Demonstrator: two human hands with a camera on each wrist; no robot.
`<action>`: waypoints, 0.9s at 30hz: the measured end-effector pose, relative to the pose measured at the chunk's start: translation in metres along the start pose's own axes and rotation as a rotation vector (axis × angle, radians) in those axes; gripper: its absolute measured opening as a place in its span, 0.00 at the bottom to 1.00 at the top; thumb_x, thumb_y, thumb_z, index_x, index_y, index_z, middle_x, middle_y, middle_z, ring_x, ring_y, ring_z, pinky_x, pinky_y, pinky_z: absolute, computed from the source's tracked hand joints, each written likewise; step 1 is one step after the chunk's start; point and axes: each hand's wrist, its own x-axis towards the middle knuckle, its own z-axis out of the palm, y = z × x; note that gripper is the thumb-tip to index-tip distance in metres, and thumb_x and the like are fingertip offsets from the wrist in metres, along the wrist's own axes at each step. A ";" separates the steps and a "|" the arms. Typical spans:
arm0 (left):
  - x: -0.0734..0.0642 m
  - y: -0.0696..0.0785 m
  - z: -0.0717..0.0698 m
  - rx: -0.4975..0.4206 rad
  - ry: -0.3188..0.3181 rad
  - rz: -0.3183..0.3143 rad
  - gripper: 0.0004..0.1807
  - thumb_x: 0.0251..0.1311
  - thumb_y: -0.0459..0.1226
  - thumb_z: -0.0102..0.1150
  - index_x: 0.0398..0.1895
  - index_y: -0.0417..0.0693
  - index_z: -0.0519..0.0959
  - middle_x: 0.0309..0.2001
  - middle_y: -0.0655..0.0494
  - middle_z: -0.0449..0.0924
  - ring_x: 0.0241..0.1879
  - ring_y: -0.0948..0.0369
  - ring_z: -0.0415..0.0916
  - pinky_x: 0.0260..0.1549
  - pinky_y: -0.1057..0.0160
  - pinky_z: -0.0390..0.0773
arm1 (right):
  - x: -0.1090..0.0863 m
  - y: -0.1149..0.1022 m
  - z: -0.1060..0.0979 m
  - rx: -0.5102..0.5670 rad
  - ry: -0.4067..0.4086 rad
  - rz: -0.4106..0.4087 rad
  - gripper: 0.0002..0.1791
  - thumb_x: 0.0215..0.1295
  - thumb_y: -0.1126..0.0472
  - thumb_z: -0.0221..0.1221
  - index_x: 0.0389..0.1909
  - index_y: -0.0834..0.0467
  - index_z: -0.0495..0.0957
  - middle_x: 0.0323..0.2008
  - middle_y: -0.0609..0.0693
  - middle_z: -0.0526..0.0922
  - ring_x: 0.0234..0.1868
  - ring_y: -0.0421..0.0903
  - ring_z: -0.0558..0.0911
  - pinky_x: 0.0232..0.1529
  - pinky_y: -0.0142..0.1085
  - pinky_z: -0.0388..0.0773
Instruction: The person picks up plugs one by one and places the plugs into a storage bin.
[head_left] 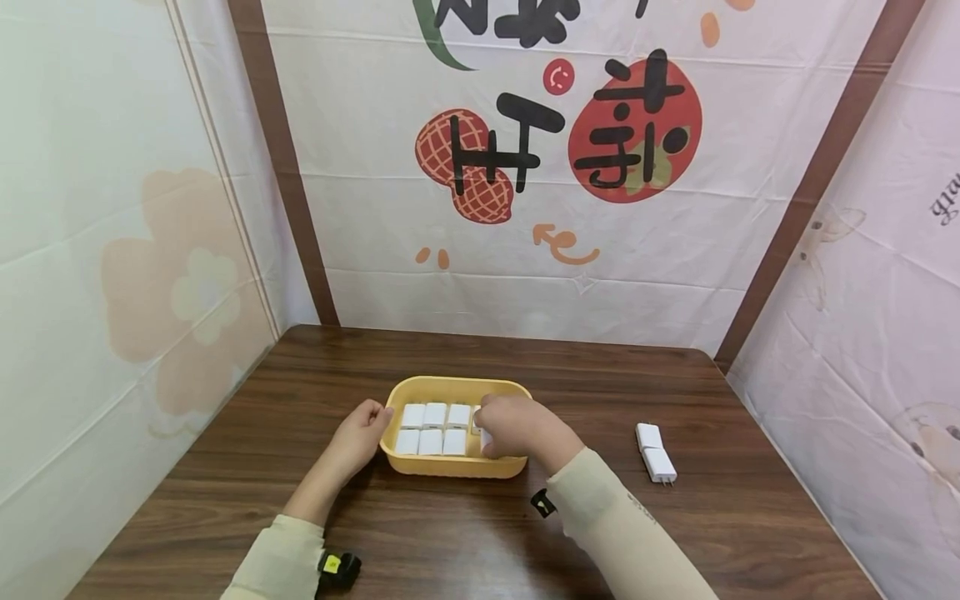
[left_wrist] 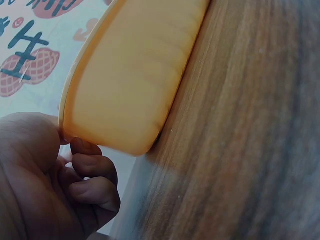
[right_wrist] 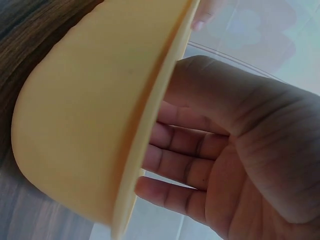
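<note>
A yellow plastic basket (head_left: 459, 467) stands on the table with white plug chargers (head_left: 431, 442) set in two rows inside. My left hand (head_left: 358, 432) pinches the basket's left rim between thumb and curled fingers, plainly seen in the left wrist view. My right hand (head_left: 517, 427) reaches over the rim into the right end, fingers pointing down. A white charger (head_left: 486, 440) shows at its fingertips, mostly covered by the hand. In the right wrist view the basket wall hides the fingertips of the right hand (right_wrist: 210, 135).
Two more white chargers (head_left: 656, 454) lie end to end on the wooden table (head_left: 720, 533), right of the basket, metal prongs showing. Printed cloth walls (head_left: 360, 242) close off the back and both sides. Each forearm wears a black wrist device (head_left: 339, 570).
</note>
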 end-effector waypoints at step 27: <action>-0.001 0.001 0.000 -0.008 0.002 -0.011 0.17 0.80 0.48 0.47 0.41 0.42 0.71 0.27 0.54 0.69 0.26 0.59 0.68 0.25 0.63 0.69 | 0.016 0.001 0.014 0.038 -0.058 -0.015 0.14 0.63 0.56 0.70 0.24 0.49 0.74 0.29 0.42 0.72 0.29 0.38 0.67 0.31 0.32 0.67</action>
